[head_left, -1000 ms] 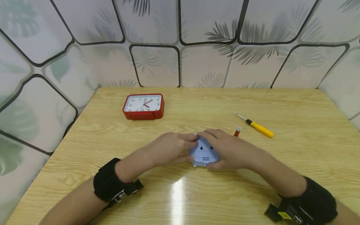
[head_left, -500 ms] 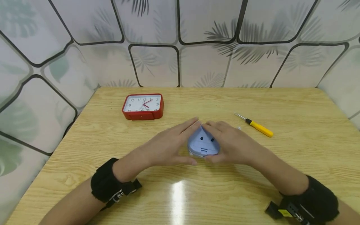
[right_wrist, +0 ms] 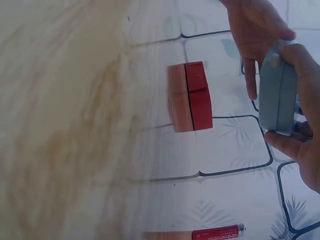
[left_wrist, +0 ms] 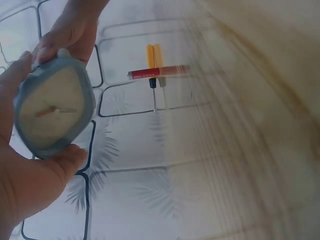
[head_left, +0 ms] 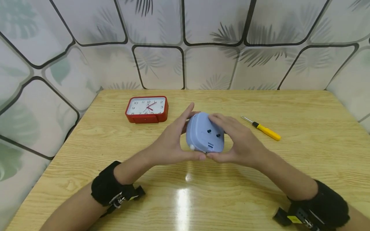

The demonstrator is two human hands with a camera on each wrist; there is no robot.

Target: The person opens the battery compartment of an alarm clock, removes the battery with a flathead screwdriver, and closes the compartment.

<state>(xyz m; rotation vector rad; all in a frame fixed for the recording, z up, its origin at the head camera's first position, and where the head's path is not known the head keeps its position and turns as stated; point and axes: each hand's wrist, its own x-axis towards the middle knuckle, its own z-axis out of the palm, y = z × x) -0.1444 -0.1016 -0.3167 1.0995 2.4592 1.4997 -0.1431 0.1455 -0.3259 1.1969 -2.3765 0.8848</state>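
Lifted off the table is a small light-blue alarm clock (head_left: 205,133), its back with two black knobs turned to the head camera. The dial (left_wrist: 52,110), with its hands, shows in the left wrist view. My right hand (head_left: 242,141) grips the clock, fingers over the top edge and thumb below. On the other side my left hand (head_left: 169,144) spans the clock between thumb and fingers, with a gap at the palm and the index finger stretched out. Both thumb tips lie close together at the lower edge.
A red clock (head_left: 147,109) stands at the back left of the wooden table. Off to the right lies a yellow-handled screwdriver (head_left: 267,132). A red battery (left_wrist: 143,73) shows in the wrist views, while my right hand hides it from the head camera.
The blue clock has been raised off the table and tilted, so its side shows more. My left hand has spread round its left side. The right hand has risen with it.
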